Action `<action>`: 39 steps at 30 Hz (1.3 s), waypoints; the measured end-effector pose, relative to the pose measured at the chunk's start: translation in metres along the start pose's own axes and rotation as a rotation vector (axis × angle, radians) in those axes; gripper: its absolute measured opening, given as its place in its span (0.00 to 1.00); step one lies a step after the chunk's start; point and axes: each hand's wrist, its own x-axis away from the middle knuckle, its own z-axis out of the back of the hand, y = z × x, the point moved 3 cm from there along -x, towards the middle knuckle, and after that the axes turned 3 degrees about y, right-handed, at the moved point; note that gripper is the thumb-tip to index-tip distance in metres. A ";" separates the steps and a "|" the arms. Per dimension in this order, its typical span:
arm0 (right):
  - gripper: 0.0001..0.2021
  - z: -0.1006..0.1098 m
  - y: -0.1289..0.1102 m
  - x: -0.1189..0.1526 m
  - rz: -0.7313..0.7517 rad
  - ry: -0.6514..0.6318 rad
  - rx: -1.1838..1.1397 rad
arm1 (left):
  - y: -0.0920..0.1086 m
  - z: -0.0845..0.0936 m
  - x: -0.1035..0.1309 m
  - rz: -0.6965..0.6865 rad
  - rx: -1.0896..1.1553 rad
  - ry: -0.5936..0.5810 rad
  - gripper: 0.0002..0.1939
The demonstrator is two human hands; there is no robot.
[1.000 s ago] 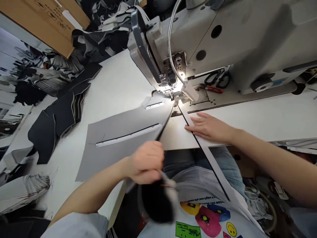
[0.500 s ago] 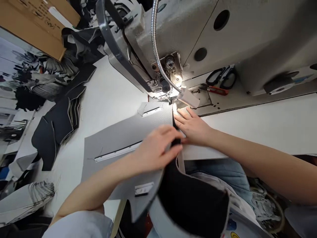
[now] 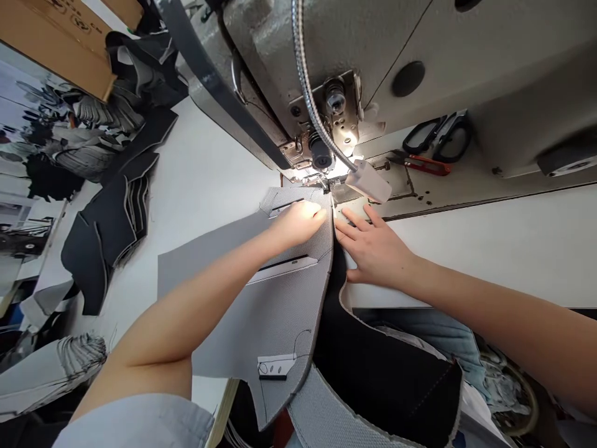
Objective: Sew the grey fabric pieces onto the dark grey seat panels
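Note:
A grey fabric panel (image 3: 275,311) with white-backed slots lies on the table, its top edge under the needle area of a sewing machine (image 3: 326,177). My left hand (image 3: 301,223) is closed in a fist on this panel, beside its right edge; the fingertips are tucked out of sight. A black-faced fabric piece (image 3: 373,367) with a grey underside runs along that edge and droops over the table's front. My right hand (image 3: 377,249) lies flat with fingers spread, just right of the seam, its fingertips near the machine's plate.
A small lamp (image 3: 368,182) on a bendy metal neck lights the needle. Black-handled scissors (image 3: 436,138) and red thread snips (image 3: 426,165) lie under the machine arm. Stacked dark fabric pieces (image 3: 109,230) and a cardboard box (image 3: 56,43) are at left.
My left hand has moved up and left from the black piece's edge onto the grey panel and closed. The panel's lower part now lies flatter. My right hand stays spread.

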 end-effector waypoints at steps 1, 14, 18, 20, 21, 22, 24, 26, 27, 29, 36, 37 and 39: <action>0.36 0.000 -0.001 0.000 -0.001 -0.001 0.004 | 0.002 -0.001 0.001 0.032 -0.014 0.007 0.21; 0.36 -0.001 0.001 -0.001 -0.008 0.025 0.021 | 0.007 -0.003 0.007 0.136 -0.039 0.044 0.17; 0.36 -0.001 0.000 -0.001 -0.017 -0.001 0.021 | 0.013 -0.005 0.025 0.162 -0.088 0.049 0.26; 0.36 -0.001 0.000 -0.002 -0.013 0.005 0.012 | 0.017 -0.003 0.028 0.096 -0.075 -0.005 0.28; 0.36 -0.001 0.001 -0.002 -0.012 0.010 0.006 | 0.019 -0.002 0.030 0.068 -0.083 -0.041 0.30; 0.35 -0.001 0.001 -0.003 -0.012 0.016 -0.001 | 0.020 -0.001 0.031 0.055 -0.109 -0.077 0.33; 0.35 -0.002 0.003 -0.004 -0.017 0.022 -0.015 | 0.023 0.000 0.032 0.076 -0.192 -0.142 0.42; 0.35 -0.003 0.004 -0.005 -0.021 0.018 -0.022 | 0.026 -0.001 0.034 0.112 -0.268 -0.182 0.51; 0.34 -0.003 0.004 -0.005 -0.020 0.017 -0.020 | 0.028 -0.002 0.035 0.120 -0.287 -0.190 0.54; 0.33 -0.003 0.003 -0.005 -0.014 0.026 -0.008 | 0.032 -0.005 0.036 0.130 -0.301 -0.194 0.54; 0.34 -0.004 -0.001 -0.003 -0.011 0.046 0.012 | 0.025 -0.003 0.034 0.117 -0.347 -0.204 0.43; 0.34 -0.004 -0.001 -0.002 -0.012 0.044 0.011 | 0.021 -0.001 0.033 0.104 -0.312 -0.236 0.44; 0.34 -0.004 -0.001 -0.002 -0.014 0.044 0.007 | 0.011 0.003 0.031 0.061 -0.194 -0.275 0.45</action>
